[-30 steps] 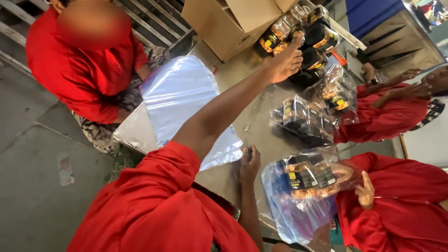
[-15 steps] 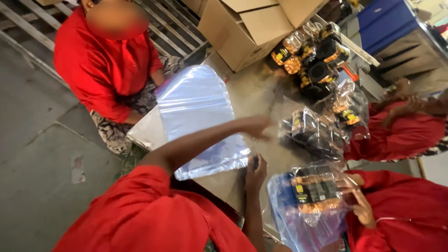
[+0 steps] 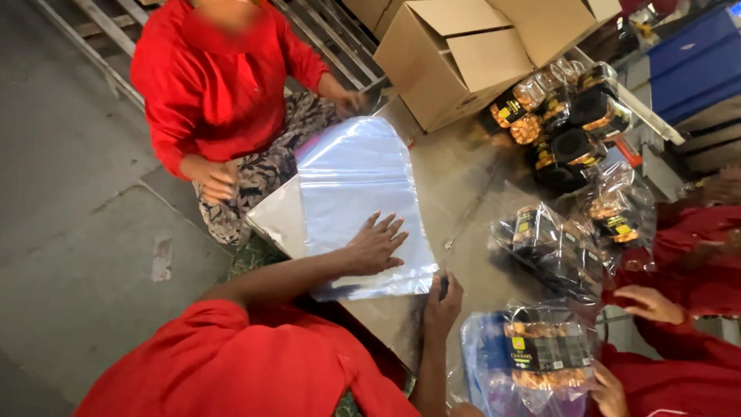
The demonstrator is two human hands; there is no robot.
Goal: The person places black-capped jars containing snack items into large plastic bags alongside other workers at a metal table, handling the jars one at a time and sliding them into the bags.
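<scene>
Fingers spread, the left hand [image 3: 376, 243] presses flat on a stack of clear plastic bags [image 3: 363, 201] lying on the metal table [image 3: 463, 185]. The right hand [image 3: 442, 297] is curled at the stack's near right corner; what it grips cannot be told. Packed cracker jars [image 3: 544, 351] lie near right, a cardboard box [image 3: 455, 58] far behind.

A low grey table [image 3: 463, 177] carries everything. Clear plastic bags [image 3: 363, 193] lie at nine o'clock. Packed biscuit tubs [image 3: 556, 135] sit at two, a cardboard box [image 3: 455, 62] at twelve.
</scene>
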